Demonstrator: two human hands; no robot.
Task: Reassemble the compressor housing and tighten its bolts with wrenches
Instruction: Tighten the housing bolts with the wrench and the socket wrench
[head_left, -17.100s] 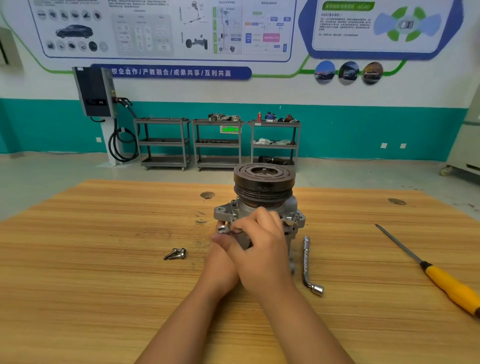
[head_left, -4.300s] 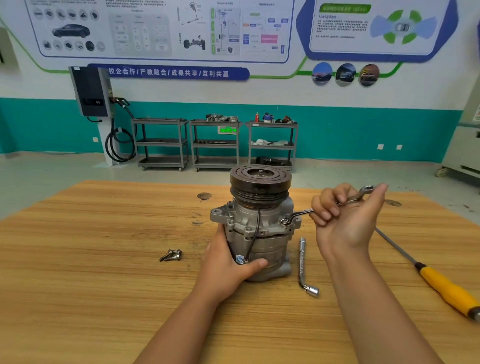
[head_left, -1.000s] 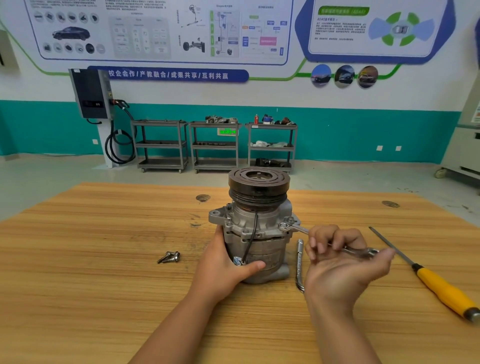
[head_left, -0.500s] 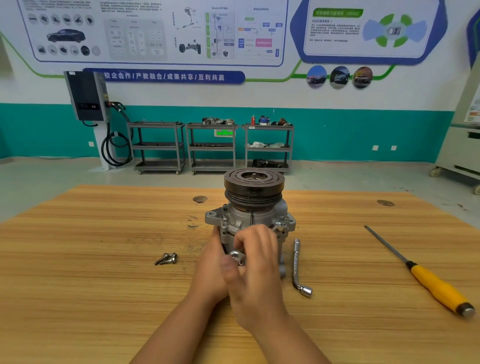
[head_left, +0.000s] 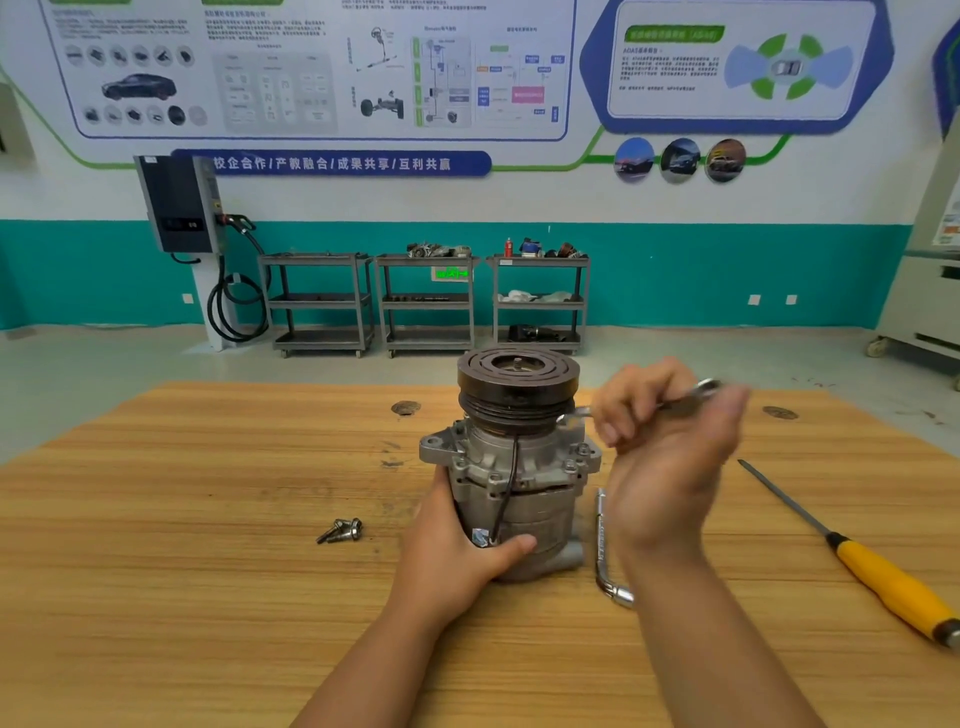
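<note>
Compressor (head_left: 511, 483) upright on the table (head_left: 182, 545), pulley (head_left: 517, 382) uppermost, which leaves the housing flange open to a tool from the side.

The left hand (head_left: 452, 553) grasps the lower body with the thumb laid across the front. This hold is judged to brace the unit against the turning load.

Above and to the right of that grasp, the right hand (head_left: 670, 457) has its fingers curled round the shank of a wrench (head_left: 577, 412). The ring end reaches inward to the housing's upper right shoulder, just under the pulley. The free end juts out past the fingers. Gripping so far from the ring presumably serves leverage.

Two bolts (head_left: 343, 530) lie loose on the table, left of the left-hand grasp and apart from it, and are judged not yet fitted.

An L-wrench (head_left: 605, 545) lies just beside the compressor, below the right hand. A screwdriver (head_left: 883, 574) lies well out to the right.

Not resolved:
- The right hand and wrench are motion-blurred, so it cannot be told whether the ring sits on a bolt head.
- The left fingers pass behind the housing, out of sight.
- The right forearm covers part of the L-wrench.
- The frame edge cuts the screwdriver's handle tip.
</note>
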